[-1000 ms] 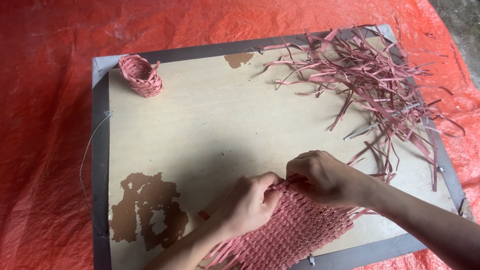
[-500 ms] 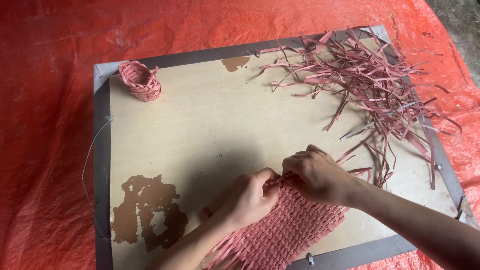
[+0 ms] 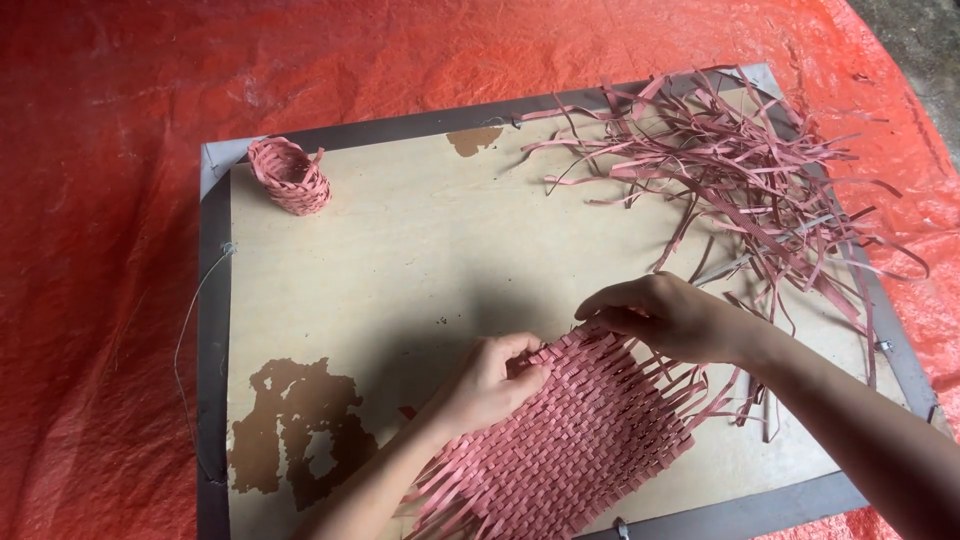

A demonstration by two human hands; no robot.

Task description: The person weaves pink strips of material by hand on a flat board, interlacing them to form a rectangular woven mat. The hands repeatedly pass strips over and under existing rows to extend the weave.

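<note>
Head view: fingers of the left hand (image 3: pixel 492 378) curl together, pinching the near-left corner of the pink woven mat (image 3: pixel 578 430); the right hand (image 3: pixel 668 318) presses down with fingers closed on the mat's far edge. The mat looks light, thin and floppy, best held at its finished edge, since loose strip ends would likely slip. It lies on the tabletop (image 3: pixel 400 270), with loose strips (image 3: pixel 740 170) beyond and a small woven basket (image 3: pixel 289 176) far left.
</note>
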